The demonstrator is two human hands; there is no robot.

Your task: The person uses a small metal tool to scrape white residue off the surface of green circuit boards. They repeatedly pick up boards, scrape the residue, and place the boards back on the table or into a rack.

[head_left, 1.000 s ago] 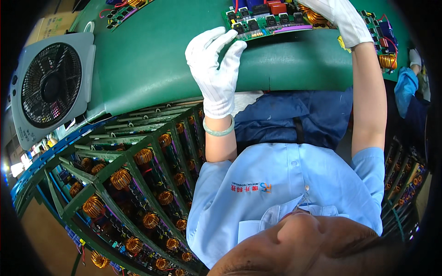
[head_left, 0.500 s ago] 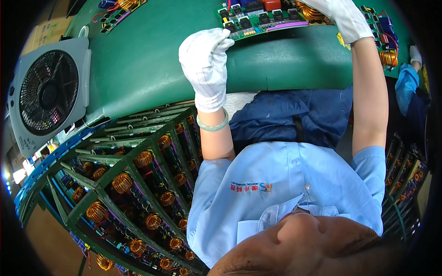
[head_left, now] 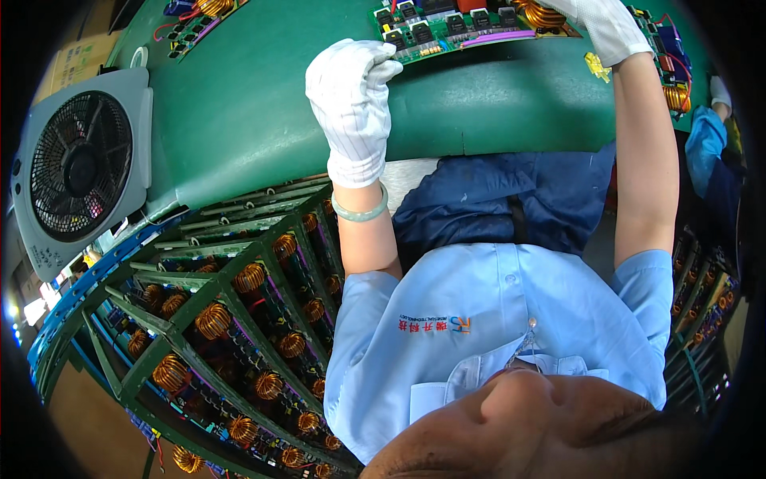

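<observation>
My left hand (head_left: 351, 108), in a white striped glove, has its fingers closed on the left corner of a green circuit board (head_left: 435, 49). The board lies slightly tilted at the top of the view, with black components, a red block, a purple strip along its near edge and a copper-wound coil (head_left: 542, 14). Beside that coil, at the board's right end, is my right hand (head_left: 610, 32), also white-gloved. Its fingertips run out past the upper edge of the picture, so their grip is hidden. The board's far side is cut off too.
The green-topped table (head_left: 239, 120) carries a grey box fan (head_left: 84, 164) at left and more boards at the far left (head_left: 199, 24) and right (head_left: 670, 64). A yellow piece (head_left: 597, 67) lies near my right wrist. Green racks (head_left: 207, 279) of coil-bearing boards stand below left. Another person's blue sleeve (head_left: 705, 140) shows at right.
My left hand and the board have shifted slightly up and left. My right hand has moved a little right, and more of the board's right end shows beneath the coil.
</observation>
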